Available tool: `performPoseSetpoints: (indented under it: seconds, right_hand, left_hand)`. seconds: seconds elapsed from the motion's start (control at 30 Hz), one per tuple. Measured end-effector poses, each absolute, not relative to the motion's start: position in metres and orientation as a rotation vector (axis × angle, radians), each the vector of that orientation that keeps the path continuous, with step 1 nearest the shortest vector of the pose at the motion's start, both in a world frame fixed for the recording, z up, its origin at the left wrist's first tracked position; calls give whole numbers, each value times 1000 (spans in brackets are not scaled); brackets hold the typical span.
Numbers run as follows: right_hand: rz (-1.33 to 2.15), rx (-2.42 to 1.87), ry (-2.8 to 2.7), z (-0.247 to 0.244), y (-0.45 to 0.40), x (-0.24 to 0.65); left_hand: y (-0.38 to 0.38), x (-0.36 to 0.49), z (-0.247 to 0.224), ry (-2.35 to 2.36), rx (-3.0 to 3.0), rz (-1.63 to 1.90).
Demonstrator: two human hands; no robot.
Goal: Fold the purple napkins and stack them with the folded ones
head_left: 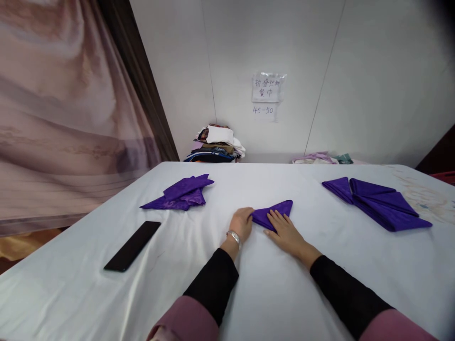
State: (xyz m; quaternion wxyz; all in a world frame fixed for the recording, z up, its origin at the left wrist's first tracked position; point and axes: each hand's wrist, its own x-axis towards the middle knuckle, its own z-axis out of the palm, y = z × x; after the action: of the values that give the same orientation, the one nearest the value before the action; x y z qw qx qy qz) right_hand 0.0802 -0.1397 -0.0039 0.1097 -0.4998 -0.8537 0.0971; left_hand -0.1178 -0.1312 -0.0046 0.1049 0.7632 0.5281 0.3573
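A purple cloth napkin [261,215], folded into a pointed shape, lies at the middle of the white-covered table [270,293]. My left hand [242,223], with a silver bracelet at the wrist, is closed on the napkin's left corner; the fingertips are partly hidden. Flat across the napkin's right part rests my right hand [285,232], its fingers stretched out. More folded purple napkins [377,199] lie to the right in pointed shapes. At the left is a looser heap of purple napkins [185,193].
A black phone-like slab [133,246] lies on the table at the left. Behind the far edge are a pile of folded clothes [216,144] and more fabric [316,158]. A paper sign [266,90] hangs on the wall. A pink curtain [71,104] borders the left side.
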Motion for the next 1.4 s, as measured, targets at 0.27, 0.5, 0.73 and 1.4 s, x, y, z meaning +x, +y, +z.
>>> performPoseSetpoints:
  seconds: [0.27,0.5,0.73,1.4]
  right_hand:
    - [250,-1497,-2565,-1,-142,80]
    - [234,-1489,-2580,-2,-141,81]
    - [229,-1486,-2585,-3,-140,82]
    - [249,-1485,-2582,-5,-140,83]
  left_hand:
    - [-120,-147,-5,1726,2137,1055]
    - [-118,-145,-6,1775,2137,956]
    - [-116,-145,1,1866,2127,817]
    - [-118,-148,12,1956,2254,563]
